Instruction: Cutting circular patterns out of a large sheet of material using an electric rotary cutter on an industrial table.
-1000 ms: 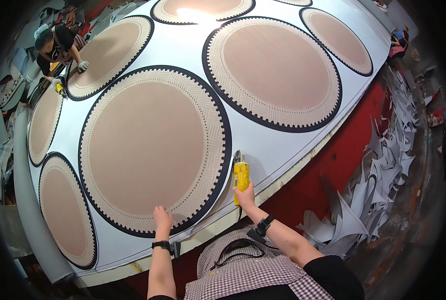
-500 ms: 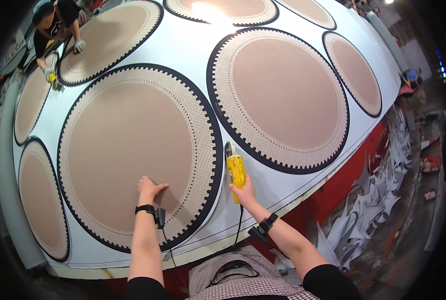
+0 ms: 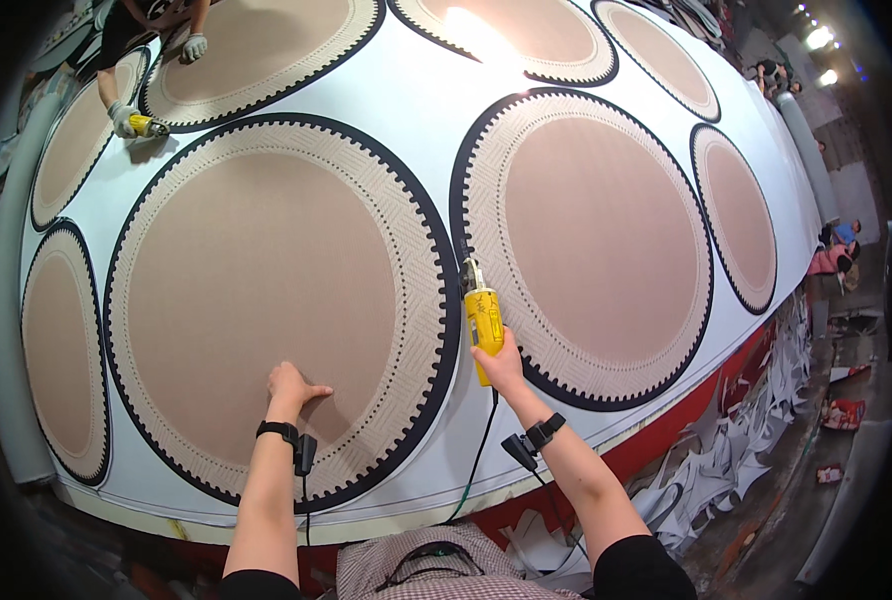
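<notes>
My right hand [image 3: 499, 362] grips a yellow electric cutter [image 3: 485, 318] by its body. Its metal head [image 3: 473, 275] points away from me, in the narrow white gap between two round rugs, close to the dark edges of both. A black cord trails from its back end toward the table edge. Pressed on the near part of the left round rug [image 3: 256, 270] is my left hand [image 3: 294, 386], empty, its thumb spread to the right. Both rugs have tan centres, patterned cream bands and dark toothed borders; the right rug [image 3: 606, 230] lies beside the cutter.
More round and oval rugs lie on the same white sheet [image 3: 406, 100]. At the far left, a gloved co-worker's hand [image 3: 123, 120] holds another yellow cutter [image 3: 148, 126]. A grey roll [image 3: 6, 300] borders the left side; white scraps [image 3: 701, 475] pile on the floor at right.
My right hand has pushed the cutter forward along the gap between the rugs. My left hand stays on the rug. The co-worker's cutter has swung to the right; my whole view has shifted.
</notes>
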A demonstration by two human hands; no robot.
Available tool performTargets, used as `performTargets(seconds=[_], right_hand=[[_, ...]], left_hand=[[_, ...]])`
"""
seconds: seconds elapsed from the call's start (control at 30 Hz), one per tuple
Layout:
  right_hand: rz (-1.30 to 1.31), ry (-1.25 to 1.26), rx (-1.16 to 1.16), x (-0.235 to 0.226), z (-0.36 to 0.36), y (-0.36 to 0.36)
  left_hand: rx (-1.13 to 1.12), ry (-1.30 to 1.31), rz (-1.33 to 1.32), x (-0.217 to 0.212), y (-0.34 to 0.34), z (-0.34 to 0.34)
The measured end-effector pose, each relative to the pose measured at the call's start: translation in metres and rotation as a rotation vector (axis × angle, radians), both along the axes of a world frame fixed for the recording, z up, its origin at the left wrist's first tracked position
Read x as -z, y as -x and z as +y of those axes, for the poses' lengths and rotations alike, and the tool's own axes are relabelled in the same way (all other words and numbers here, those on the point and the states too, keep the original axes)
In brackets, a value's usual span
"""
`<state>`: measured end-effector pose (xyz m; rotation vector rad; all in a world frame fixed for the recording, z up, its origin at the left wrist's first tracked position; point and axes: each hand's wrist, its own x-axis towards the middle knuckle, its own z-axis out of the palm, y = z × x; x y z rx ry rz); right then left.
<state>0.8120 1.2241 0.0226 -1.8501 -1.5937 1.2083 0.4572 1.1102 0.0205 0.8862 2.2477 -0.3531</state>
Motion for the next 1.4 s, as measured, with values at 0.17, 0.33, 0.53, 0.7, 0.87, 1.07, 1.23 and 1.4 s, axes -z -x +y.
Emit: performTargets(seconds=[0.17, 0.33, 0.53, 0.7, 0.87, 1.07, 1.23, 1.4], right_hand=[[0.078, -0.028, -0.049, 0.008, 0.034, 0.001], [0.137, -0.051, -0.073, 0.019, 0.064, 0.011], [0.11, -0.055, -0.149, 0.016, 0.103, 0.022], [0.07, -0.056, -0.183, 0.013, 0.136, 0.033], [0.032, -0.074, -0.237, 0.016, 0.171, 0.042], [-0.026, -0.076, -0.305, 0.014, 0.21, 0.06], [-0.196, -0.094, -0.43, -0.007, 0.241, 0.079], [-0.214, -0.036, -0.525, -0.017, 0.28, 0.101]], left_hand=[[-0.001, -0.002, 0.023, 0.0, -0.004, 0.0], [0.016, 0.032, 0.011, 0.001, 0.0, 0.003], [-0.006, 0.001, -0.013, 0.008, 0.007, -0.003], [0.035, 0.003, 0.017, 0.007, 0.003, -0.001], [0.006, 0.066, -0.007, 0.002, 0.003, 0.004], [0.022, 0.019, 0.057, 0.005, 0.004, 0.002], [0.047, 0.058, 0.035, 0.001, 0.003, 0.002], [0.043, 0.066, 0.03, 0.003, 0.006, -0.001]])
